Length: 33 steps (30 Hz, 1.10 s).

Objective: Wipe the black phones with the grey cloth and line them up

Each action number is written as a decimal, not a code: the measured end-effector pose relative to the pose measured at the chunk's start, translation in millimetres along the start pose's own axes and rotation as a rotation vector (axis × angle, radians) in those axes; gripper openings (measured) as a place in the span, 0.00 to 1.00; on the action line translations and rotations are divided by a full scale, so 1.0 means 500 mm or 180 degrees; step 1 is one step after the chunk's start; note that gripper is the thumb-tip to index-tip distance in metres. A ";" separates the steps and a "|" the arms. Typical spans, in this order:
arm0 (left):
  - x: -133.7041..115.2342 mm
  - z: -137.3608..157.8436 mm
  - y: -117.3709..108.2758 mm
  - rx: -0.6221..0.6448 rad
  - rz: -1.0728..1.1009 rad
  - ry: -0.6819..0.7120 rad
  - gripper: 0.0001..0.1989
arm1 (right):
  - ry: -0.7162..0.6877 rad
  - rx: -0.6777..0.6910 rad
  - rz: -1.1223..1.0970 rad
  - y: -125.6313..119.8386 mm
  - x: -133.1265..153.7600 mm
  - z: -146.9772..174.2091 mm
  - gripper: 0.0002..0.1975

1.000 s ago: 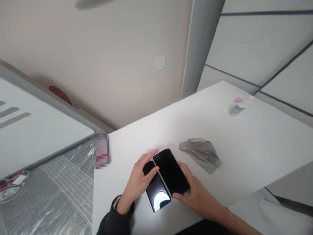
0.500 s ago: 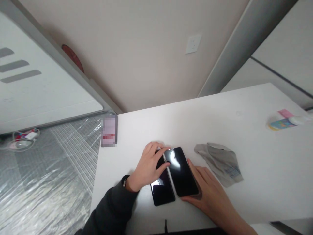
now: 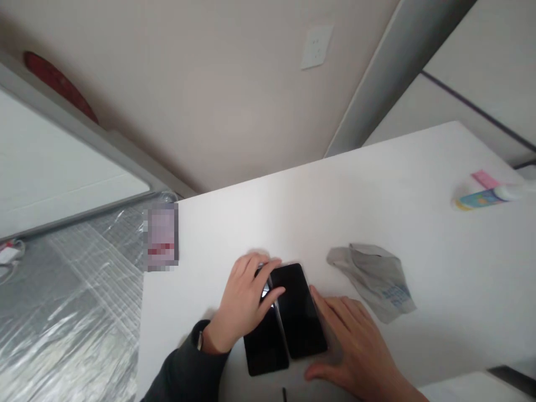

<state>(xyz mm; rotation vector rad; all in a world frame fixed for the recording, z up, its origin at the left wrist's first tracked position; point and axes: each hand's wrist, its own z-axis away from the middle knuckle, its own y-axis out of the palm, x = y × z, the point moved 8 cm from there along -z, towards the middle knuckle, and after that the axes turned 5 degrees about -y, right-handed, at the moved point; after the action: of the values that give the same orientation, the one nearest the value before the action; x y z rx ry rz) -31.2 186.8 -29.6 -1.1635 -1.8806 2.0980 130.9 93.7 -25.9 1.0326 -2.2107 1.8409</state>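
Observation:
Two black phones lie side by side, screens up, on the white table. My left hand lies over the upper part of the left phone, fingers curled round its top edge and the thumb at the seam between the two. The right phone lies flat against it. My right hand rests flat on the table along the right phone's right edge, fingers stretched out, thumb near its lower corner.
A crumpled grey cloth lies just right of the phones. A small bottle lies on its side at the far right. A blurred card sits at the table's left edge, beside plastic-covered flooring.
The right phone, held tilted above the table a second ago, now lies flat beside the left one. My right hand has let go and lies alongside it. The view has shifted.

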 end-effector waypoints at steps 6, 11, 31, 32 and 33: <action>0.006 -0.006 -0.022 -0.0462 -0.0233 0.0053 0.17 | 0.0660 -0.0998 0.0129 -0.168 -0.167 -0.021 0.10; -0.023 -0.033 -0.042 -0.0449 0.0273 -0.0221 0.17 | 0.1385 -0.0704 -0.0604 -0.167 -0.320 -0.023 0.14; -0.268 -0.031 -0.017 0.0476 0.1557 -0.0620 0.12 | 0.1491 -0.1620 -0.3477 -0.188 -0.187 0.120 0.21; -0.267 -0.033 -0.036 0.0331 0.1525 -0.0583 0.12 | 0.1427 -0.1672 -0.3417 -0.198 -0.193 0.108 0.20; -0.264 -0.040 -0.059 0.0152 0.1466 -0.0536 0.12 | 0.1346 -0.1721 -0.3339 -0.212 -0.200 0.091 0.20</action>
<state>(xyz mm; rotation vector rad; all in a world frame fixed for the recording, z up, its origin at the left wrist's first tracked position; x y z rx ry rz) 61.6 139.4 59.4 -1.5781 -1.7403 2.5273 280.6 91.4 3.8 1.1752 -1.3291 0.8267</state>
